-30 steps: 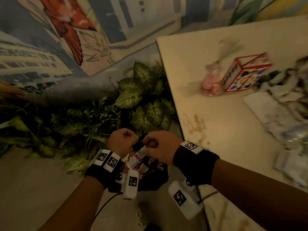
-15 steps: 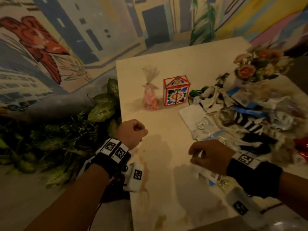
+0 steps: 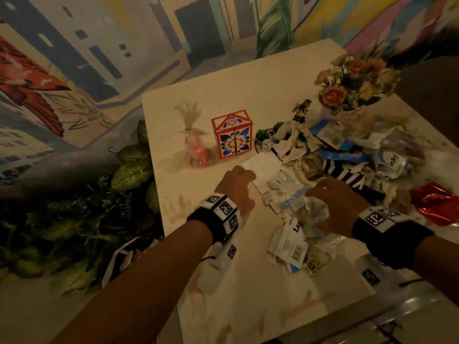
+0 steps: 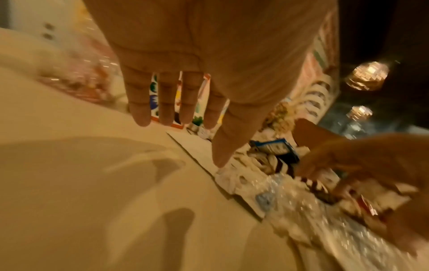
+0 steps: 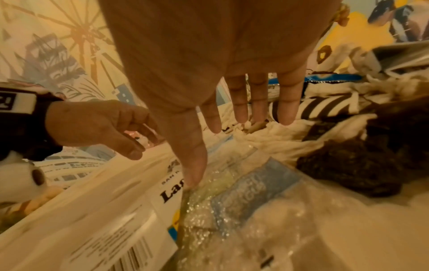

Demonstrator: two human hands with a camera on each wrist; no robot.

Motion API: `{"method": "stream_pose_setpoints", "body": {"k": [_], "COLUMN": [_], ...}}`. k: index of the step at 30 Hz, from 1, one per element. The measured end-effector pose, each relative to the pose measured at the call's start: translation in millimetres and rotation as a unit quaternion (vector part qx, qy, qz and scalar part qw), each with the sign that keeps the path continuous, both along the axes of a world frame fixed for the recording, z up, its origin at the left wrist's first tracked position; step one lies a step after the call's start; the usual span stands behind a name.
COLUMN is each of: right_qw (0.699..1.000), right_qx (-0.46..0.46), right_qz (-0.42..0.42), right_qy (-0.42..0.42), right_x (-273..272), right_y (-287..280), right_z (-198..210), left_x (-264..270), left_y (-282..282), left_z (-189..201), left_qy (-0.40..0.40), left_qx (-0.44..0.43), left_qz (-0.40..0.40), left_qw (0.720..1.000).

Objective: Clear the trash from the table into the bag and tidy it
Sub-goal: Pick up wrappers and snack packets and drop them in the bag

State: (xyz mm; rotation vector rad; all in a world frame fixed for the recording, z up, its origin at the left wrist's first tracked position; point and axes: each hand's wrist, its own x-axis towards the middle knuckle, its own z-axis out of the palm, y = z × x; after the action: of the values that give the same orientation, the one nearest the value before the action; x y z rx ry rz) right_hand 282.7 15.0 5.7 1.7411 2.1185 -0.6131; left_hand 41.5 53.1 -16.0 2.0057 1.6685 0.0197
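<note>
right hand (image 3: 330, 194) over clear wrapper (image 3: 305, 209); white packet (image 3: 288, 244) reads "la"

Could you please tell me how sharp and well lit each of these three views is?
Head view: dim and warm, wall smeared by motion, flower box fairly crisp. Left wrist view: left hand soft, table carrying its shadow, trash blurred. Right wrist view: right hand clear, plastic wrapper glinting and blurred.

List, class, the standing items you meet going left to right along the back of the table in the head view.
Cellophane sweet bag → floral paper box → small green plant → flower bouquet.
</note>
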Motion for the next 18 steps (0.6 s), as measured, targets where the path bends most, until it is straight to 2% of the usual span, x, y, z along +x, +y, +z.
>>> {"method": "stream_pose_setpoints", "body": {"k": [3,6,9,13,18], "right_qw": [0.999,0.998,0.998,0.999,0.999], "right_qx": [-0.036,-0.062,-0.058,-0.048,-0.04], "right_qz": [-0.013,-0.001,0.004,-0.007,-0.017], "right_qy": [0.005,-0.002,-0.008,0.009,0.019], "right_x": [3.3,3.5,1.1,-1.2,-0.4], "right_y": [-1.9,-0.5,1.1,4.3,6.3], "right_z": [-2.2,-8.8,-13.8,-15.7,-19.6], "left_x": [22.5,41.5,52.0,54.0,51.5], "left_y": [8.4,14.4,14.8,14.5,17.5], "left_z": [-3.1,-9.3,-19.3,-30.9,-36.3], "left_qy": [0.061,0.101,0.121,0.155,0.136], "left_qx": [-0.024,-0.07,-0.087,-0.05,-0.004], "left_qz": [-0.12,-0.185,-0.176,-0.175,-0.164], "left_qw": [0.991,0.975,0.973,0.971,0.977]}}
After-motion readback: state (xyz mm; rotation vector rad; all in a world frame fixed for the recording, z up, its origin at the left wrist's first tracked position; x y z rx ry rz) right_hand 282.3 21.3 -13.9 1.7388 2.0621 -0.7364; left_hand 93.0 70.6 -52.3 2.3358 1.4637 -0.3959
